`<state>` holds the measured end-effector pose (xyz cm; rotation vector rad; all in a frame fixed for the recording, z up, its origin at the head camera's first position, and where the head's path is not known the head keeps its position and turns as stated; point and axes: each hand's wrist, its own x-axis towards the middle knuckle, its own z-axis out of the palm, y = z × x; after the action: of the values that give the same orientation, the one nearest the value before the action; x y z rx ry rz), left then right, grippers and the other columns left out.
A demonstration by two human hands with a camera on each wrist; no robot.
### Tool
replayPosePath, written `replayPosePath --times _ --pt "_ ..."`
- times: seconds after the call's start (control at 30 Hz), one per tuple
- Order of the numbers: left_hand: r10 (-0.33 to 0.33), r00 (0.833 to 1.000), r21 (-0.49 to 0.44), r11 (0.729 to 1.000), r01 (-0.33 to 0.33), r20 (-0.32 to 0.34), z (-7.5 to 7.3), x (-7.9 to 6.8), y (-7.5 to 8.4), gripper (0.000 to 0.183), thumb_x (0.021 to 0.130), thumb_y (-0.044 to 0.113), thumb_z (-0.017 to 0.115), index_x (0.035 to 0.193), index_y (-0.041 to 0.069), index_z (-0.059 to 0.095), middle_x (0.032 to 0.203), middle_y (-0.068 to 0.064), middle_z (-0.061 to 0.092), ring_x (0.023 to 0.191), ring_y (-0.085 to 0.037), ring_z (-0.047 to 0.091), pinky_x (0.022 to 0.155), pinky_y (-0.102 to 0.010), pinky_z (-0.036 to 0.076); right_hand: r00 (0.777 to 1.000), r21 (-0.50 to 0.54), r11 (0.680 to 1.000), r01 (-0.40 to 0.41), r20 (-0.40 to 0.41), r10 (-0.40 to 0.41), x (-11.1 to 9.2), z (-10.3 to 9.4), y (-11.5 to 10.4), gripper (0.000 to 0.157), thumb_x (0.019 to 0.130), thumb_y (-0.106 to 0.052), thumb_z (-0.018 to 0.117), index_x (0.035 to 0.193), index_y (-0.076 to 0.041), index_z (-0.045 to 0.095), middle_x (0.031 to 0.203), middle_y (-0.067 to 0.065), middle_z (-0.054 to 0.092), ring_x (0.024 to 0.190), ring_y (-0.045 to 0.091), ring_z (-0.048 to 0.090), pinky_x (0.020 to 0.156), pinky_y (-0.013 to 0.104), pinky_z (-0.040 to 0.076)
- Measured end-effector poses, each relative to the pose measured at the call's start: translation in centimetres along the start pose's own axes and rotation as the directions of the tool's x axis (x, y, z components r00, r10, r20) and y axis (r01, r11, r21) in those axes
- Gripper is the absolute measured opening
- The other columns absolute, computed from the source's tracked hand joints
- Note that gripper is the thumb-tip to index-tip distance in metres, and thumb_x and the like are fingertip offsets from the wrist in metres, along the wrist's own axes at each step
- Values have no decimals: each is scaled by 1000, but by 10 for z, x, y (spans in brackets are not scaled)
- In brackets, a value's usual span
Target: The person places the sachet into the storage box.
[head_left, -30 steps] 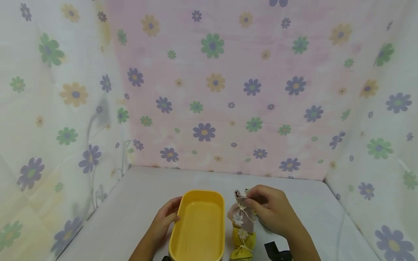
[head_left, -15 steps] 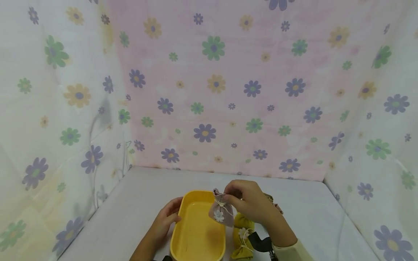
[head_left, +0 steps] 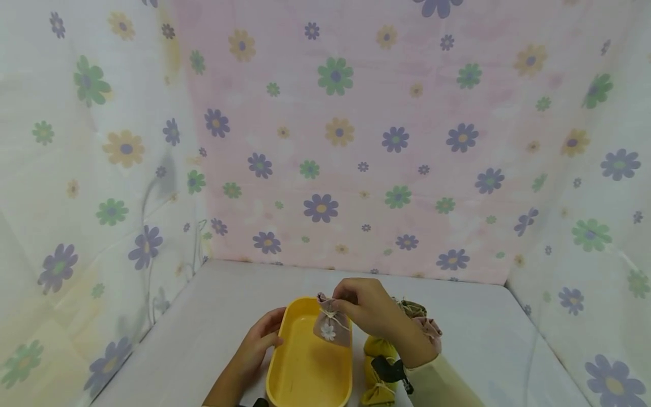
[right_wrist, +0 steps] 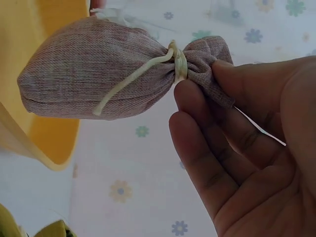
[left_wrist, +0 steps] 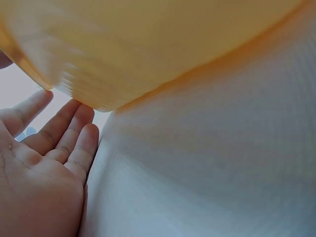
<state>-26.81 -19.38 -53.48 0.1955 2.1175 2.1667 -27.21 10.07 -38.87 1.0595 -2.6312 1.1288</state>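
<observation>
My right hand [head_left: 368,305] pinches the gathered neck of a small mauve drawstring pouch [right_wrist: 98,74] between thumb and fingers. The pouch has a cream cord and a white flower, and hangs over the upper right part of a yellow tray [head_left: 305,379]. In the right wrist view its bottom points toward the tray wall. My left hand [head_left: 259,342] holds the tray's left side, thumb at the rim and fingers against the outer wall. Those fingers [left_wrist: 64,123] show fairly straight in the left wrist view. Inside the tray, no object shows.
Right of the tray lie yellow pouches [head_left: 378,393], partly hidden by the right wrist's black strap. Behind the right forearm are an olive pouch [head_left: 413,308] and a pinkish one [head_left: 431,328]. Flowered cloth walls [head_left: 325,169] surround the white table [head_left: 234,288].
My right hand has lifted the mauve pouch off the yellow ones and carried it left over the tray. The olive and pinkish pouches have come into view. The left hand stays at the tray.
</observation>
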Motion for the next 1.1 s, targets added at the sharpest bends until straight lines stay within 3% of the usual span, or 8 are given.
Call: replayPosePath --times 0.17,0.47,0.73,1.1 --pt "-15 1000 10 1000 15 20 -2 0 2 67 87 1 64 152 6 47 156 -14 50 144 -32 48 116 -36 46 1000 -10 1000 -26 11 26 10 8 5 9 103 -28 66 101 -23 74 87 -7 72 65 10 60 59 25 54" --pt "-13 997 -8 1000 13 76 -7 -2 -1 74 85 4 71 154 8 44 160 -12 45 150 -31 42 113 -24 46 998 32 997 -64 20 63 24 22 9 10 102 -27 67 100 -21 74 92 -4 73 77 21 70 65 23 57" --pt "-13 997 13 1000 13 76 -7 -3 0 74 86 5 72 154 6 43 161 -14 44 149 -33 42 112 -25 47 994 29 994 -108 17 108 37 37 15 8 102 -25 68 98 -22 74 94 -9 71 80 8 68 72 23 57" --pt "-3 994 3 1000 3 106 -6 -5 4 73 89 3 68 156 3 40 163 -17 41 151 -36 39 114 -26 45 980 30 980 -197 4 197 47 62 30 7 100 -28 70 100 -22 74 93 -12 69 80 3 65 72 21 58"
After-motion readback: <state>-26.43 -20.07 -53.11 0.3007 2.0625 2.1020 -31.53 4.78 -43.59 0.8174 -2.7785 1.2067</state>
